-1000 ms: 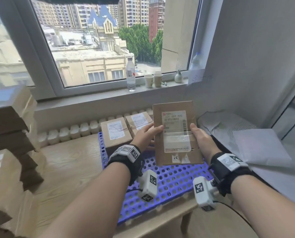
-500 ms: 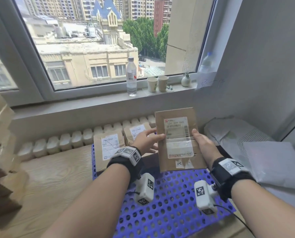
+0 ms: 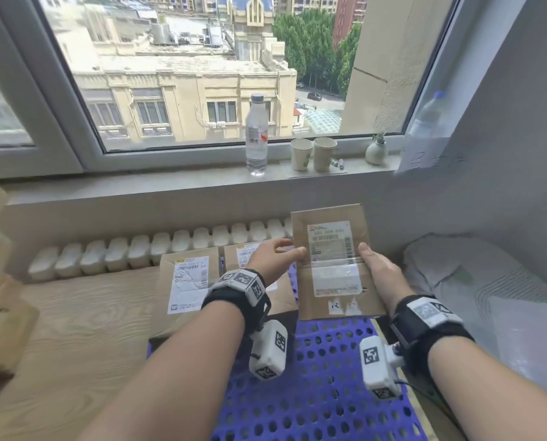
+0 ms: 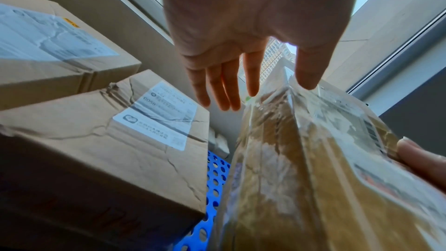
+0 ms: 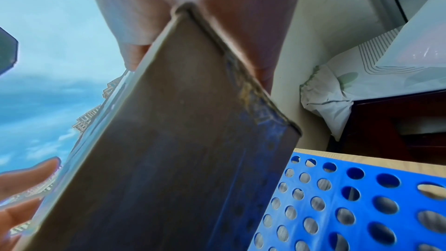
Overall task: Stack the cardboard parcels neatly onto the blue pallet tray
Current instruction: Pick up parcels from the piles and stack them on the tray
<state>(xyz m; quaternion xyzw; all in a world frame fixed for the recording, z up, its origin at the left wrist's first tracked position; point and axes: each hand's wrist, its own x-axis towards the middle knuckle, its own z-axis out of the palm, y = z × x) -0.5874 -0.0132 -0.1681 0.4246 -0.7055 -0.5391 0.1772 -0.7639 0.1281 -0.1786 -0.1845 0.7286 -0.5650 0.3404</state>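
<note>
ITEM: flat parcel (image 3: 334, 262), cardboard, label face up twd camera. Held tilted above the blue pallet tray (image 3: 326, 386), not yet resting on it. Sits over the tray's far right part, just right of the two parcels already on the tray.

HOLD: right hand (image 3: 380, 273) grips the parcel's right edge, thumb on the label face, fingers behind; right wrist view shows the edge wedged into the palm. Left hand (image 3: 273, 259) is slack, fingers straight. In the left wrist view its thumb tip touches the parcel's near face and the other fingers reach past it, none curled round it. So the hold is one-handed.

CHANGE vs 1 s ago: then both hands clasped the parcel, one each side. Left-hand clasp has since loosened to a light touch. Parcel has kept its tilt and stayed at the tray's far right part, lower edge close to the deck.

ALREADY ON TRAY: large parcel (image 3: 195, 288) at the tray's far left corner; smaller parcel (image 3: 249, 253) just behind it, twd the wall, mostly hidden by the left wrist.

MEANING (judgement): carry phase looks over, set-down beginning. Left hand prob. freed to steady or square the parcel vs its neighbours. Next needs: lay flat, edges lined w/ the large parcel. Risk: one-handed edge grip on a thin tilted pack may let it swing or land skewed.
</note>
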